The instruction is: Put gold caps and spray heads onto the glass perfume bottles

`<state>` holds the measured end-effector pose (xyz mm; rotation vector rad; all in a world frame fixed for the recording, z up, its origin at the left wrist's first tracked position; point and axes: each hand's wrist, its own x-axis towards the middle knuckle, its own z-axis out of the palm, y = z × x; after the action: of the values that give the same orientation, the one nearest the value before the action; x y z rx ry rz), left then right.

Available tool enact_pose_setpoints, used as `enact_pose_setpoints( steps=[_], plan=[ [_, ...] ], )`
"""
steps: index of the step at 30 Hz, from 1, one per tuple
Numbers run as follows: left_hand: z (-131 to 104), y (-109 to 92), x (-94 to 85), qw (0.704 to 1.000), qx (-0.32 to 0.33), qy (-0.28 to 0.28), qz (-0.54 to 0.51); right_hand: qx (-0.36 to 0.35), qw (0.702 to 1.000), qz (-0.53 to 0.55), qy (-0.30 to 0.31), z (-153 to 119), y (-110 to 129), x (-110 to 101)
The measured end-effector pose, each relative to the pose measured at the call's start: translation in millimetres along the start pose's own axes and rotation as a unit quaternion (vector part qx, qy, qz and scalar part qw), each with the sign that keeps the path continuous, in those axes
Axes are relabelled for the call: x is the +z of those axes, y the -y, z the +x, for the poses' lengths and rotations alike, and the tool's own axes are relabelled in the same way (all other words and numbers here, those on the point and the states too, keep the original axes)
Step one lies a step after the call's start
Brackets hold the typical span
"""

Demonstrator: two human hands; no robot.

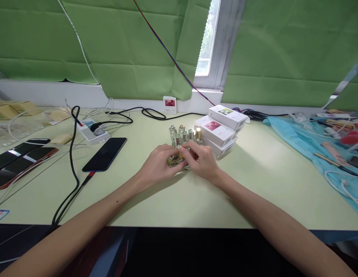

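Observation:
Several small glass bottles [184,135] with silver and gold caps stand close together in the middle of the table. At the front of this cluster, my left hand [156,164] is closed around the lower part of one small bottle, mostly hidden by my fingers. My right hand [202,161] pinches the top of that same bottle, where a bit of gold shows between the fingertips. Both hands meet there, low over the tabletop. Just behind my right hand is a stack of white boxes [216,131] with small flower pictures.
A black phone [104,154] on a cable lies left of my hands, with a power strip [92,131] behind it. More phones [20,159] are at the far left. One white box [170,105] leans at the back. Blue cloth [294,134] with clutter covers the right side.

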<state>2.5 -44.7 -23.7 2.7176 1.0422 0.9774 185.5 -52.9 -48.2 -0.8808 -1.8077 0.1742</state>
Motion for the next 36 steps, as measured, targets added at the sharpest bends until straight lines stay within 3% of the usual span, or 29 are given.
enact_pose_setpoints(
  steps=[24,31,36],
  plan=[
    [-2.3,3.7,1.8,1.0,-0.011,-0.012,-0.024,-0.022,0.999,-0.005,-0.032,0.5,1.8,4.1],
    [-2.1,2.0,0.7,0.999,-0.047,0.001,-0.006,-0.053,0.992,-0.048,-0.1,2.3,-0.7,1.2],
    [-2.8,0.6,0.1,0.998,-0.065,0.015,-0.018,-0.068,0.989,-0.061,-0.114,4.5,-0.1,-1.5]
  ],
)
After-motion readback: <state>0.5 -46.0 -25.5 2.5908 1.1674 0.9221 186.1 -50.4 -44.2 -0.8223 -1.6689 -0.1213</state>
